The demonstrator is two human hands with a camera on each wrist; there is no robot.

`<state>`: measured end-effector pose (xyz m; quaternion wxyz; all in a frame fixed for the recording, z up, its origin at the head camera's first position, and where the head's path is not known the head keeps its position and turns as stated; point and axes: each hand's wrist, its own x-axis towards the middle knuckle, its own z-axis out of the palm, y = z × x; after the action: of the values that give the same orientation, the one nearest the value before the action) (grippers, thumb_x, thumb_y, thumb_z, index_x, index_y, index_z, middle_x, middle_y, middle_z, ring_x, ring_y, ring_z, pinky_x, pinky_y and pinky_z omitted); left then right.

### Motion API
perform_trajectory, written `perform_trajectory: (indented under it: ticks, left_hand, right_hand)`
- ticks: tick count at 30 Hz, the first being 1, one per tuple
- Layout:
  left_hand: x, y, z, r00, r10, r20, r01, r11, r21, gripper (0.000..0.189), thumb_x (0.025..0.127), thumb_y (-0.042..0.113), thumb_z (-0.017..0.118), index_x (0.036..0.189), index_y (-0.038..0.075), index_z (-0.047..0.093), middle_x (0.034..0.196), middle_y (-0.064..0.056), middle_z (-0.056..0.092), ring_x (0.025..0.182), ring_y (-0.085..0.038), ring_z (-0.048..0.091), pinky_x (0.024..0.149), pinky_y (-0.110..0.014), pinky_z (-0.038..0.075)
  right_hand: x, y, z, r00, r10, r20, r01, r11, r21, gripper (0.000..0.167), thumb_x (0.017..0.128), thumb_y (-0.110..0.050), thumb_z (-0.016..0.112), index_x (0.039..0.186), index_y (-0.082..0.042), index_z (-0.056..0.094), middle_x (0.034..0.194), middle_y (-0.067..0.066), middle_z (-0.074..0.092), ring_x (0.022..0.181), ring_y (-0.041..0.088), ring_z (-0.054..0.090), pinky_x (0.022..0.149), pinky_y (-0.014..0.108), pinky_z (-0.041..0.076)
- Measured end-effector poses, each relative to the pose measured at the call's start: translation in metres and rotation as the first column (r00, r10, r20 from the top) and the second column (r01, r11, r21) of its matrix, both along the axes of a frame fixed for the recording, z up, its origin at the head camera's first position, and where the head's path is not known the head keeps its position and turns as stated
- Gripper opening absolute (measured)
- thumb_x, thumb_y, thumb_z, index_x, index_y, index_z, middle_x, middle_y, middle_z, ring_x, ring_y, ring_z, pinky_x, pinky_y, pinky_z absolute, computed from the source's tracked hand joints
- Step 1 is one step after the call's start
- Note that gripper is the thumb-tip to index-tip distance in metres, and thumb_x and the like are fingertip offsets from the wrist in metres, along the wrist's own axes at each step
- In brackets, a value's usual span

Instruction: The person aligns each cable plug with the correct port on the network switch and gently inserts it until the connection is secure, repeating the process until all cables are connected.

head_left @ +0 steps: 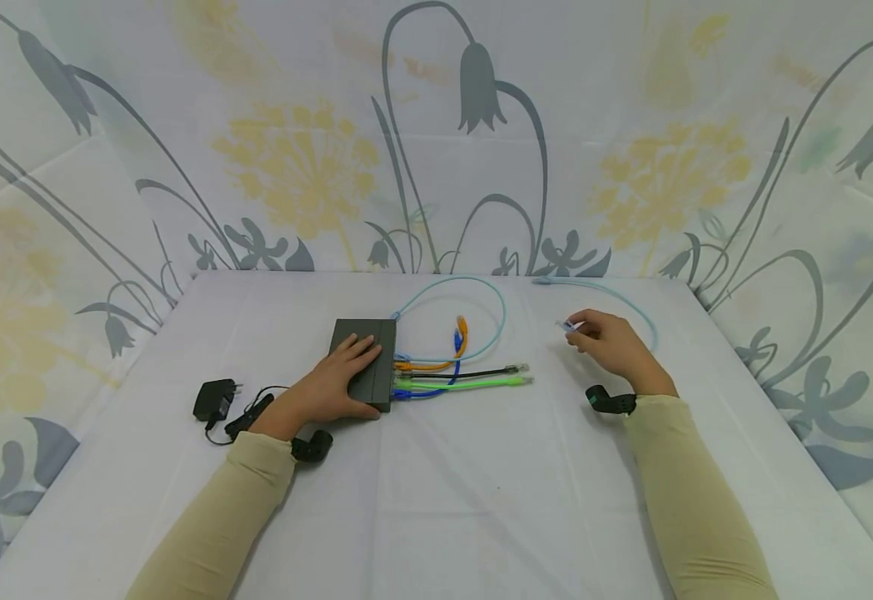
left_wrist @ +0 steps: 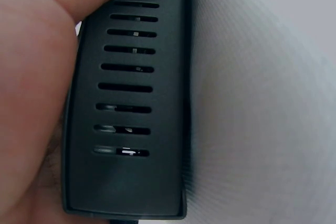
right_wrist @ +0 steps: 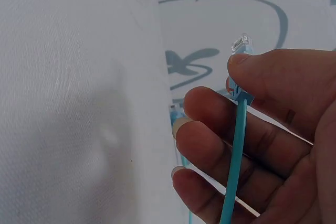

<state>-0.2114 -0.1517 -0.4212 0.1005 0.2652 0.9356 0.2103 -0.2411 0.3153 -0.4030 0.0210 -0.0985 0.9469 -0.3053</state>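
Observation:
My left hand (head_left: pixel 335 379) rests on a dark grey network switch (head_left: pixel 379 383), fingers laid straight over its top and thumb along its near edge. The left wrist view shows the slotted side of the switch (left_wrist: pixel 126 98) beside my palm. Well to the right, my right hand (head_left: pixel 616 346) pinches the clear plug (right_wrist: pixel 242 45) of a light blue Ethernet cable (right_wrist: pixel 235 156) between thumb and index finger. The other fingers curl loosely behind the cable. That cable arcs back toward the table's far edge, where a second light blue plug (right_wrist: pixel 176 114) shows past the fingertips.
Orange (head_left: pixel 462 329), blue (head_left: pixel 454 367), black (head_left: pixel 474 373) and green (head_left: pixel 489 384) cables lie right of the switch, with a looped light blue cable (head_left: pixel 502 312). A black power adapter (head_left: pixel 214 400) and its cord sit left. A patterned cloth (head_left: pixel 436 125) hangs behind.

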Motion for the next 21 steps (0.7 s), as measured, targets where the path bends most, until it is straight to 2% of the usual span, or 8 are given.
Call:
perform_trajectory:
  ticks: [13, 21]
  left_hand:
    - [0.0, 0.0, -0.002, 1.0, -0.002, -0.005, 0.002, 1.0, 0.015, 0.106, 0.074, 0.05, 0.08, 0.156, 0.015, 0.024, 0.164, -0.007, 0.012, 0.151, -0.035, 0.001, 0.116, -0.061, 0.019]
    - [0.001, 0.0, 0.001, 1.0, -0.002, -0.013, 0.002, 1.0, 0.017, 0.106, 0.074, 0.049, 0.081, 0.155, 0.014, 0.024, 0.164, -0.008, 0.013, 0.151, -0.036, 0.002, 0.116, -0.061, 0.019]
  right_hand:
    - [0.0, -0.021, -0.002, 0.999, 0.026, 0.018, -0.026, 0.999, -0.039, 0.037, 0.098, -0.037, 0.056, 0.125, -0.013, 0.06, 0.101, 0.009, 0.071, 0.087, 0.022, 0.066, 0.075, 0.034, 0.051]
    - [-0.001, -0.03, -0.002, 0.997, 0.057, -0.047, -0.059, 0.997, -0.041, 0.035, 0.1, -0.037, 0.052, 0.129, -0.019, 0.058, 0.098, 0.006, 0.072, 0.086, 0.024, 0.065, 0.077, 0.038, 0.05]
